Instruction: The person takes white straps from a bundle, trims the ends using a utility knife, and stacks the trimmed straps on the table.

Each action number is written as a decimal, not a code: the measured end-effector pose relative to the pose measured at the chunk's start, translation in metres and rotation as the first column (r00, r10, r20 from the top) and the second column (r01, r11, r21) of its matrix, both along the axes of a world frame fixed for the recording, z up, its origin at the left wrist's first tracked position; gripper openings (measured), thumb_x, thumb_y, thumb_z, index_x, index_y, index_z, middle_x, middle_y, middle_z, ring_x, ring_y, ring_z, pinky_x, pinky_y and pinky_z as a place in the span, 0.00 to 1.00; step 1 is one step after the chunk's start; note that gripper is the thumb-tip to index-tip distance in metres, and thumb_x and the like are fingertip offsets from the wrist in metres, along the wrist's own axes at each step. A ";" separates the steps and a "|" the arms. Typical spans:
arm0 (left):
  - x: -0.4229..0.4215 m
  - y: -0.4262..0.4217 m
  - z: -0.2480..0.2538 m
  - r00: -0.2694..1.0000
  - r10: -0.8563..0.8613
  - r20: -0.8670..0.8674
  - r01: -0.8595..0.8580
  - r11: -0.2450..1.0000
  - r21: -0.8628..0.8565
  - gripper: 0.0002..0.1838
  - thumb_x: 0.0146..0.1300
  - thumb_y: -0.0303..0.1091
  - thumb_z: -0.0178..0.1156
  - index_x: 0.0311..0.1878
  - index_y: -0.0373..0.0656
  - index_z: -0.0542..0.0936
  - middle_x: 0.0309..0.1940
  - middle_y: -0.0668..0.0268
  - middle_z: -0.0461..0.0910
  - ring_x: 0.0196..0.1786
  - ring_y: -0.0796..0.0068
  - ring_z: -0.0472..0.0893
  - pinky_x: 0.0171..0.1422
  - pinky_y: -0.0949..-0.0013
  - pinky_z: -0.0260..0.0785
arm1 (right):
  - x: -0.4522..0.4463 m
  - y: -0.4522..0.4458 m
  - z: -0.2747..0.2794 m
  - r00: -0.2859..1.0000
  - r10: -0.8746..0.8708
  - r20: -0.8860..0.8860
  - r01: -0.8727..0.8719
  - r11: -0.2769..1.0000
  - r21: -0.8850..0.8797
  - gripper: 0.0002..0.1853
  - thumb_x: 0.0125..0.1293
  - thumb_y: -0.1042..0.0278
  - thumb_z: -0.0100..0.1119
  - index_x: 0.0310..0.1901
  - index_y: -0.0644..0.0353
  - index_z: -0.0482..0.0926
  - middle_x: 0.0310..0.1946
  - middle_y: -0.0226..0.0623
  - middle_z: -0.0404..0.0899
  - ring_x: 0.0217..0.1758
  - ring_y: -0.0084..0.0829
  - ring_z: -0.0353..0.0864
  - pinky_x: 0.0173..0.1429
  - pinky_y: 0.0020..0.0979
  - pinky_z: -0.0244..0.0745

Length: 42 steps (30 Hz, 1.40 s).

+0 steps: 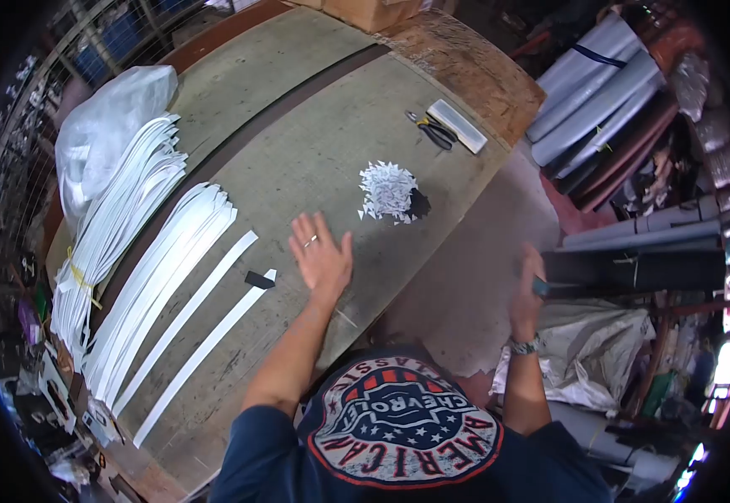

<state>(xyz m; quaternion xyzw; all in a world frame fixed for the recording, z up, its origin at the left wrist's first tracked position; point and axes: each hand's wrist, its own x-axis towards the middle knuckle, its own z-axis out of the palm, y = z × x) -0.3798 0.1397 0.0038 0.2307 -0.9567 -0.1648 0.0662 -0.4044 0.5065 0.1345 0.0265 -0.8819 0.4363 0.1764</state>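
My left hand [323,256], with a ring on one finger, rests on the tabletop with its fingers spread, holding nothing. Just left of it, a small black piece [259,281] lies across the pointed end of a white strip [205,360]. A second white strip [189,323] lies alongside. Out past the table's right edge, my right hand [529,293] is raised and slightly blurred. Its fingers curl around a small teal object [541,287] whose kind I cannot make out. Ahead of my left hand sits a heap of small white triangular offcuts [387,191].
Bundles of white strips [163,260] and a clear plastic bag [113,126] lie on the left of the worktable [298,126]. Pliers [433,132] and a pale rectangular block [457,126] sit near the far right edge. Rolls of sheet material [595,92] stand at right.
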 end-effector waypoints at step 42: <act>0.131 -0.134 -0.007 0.840 0.430 -0.332 -0.390 0.903 0.181 0.25 0.67 0.50 0.72 0.60 0.44 0.85 0.65 0.54 0.81 0.72 0.48 0.77 0.74 0.47 0.69 | 0.030 -0.338 -0.119 0.241 0.968 0.067 -0.890 0.193 0.414 0.26 0.74 0.63 0.65 0.70 0.64 0.78 0.65 0.57 0.80 0.69 0.60 0.76 0.72 0.57 0.70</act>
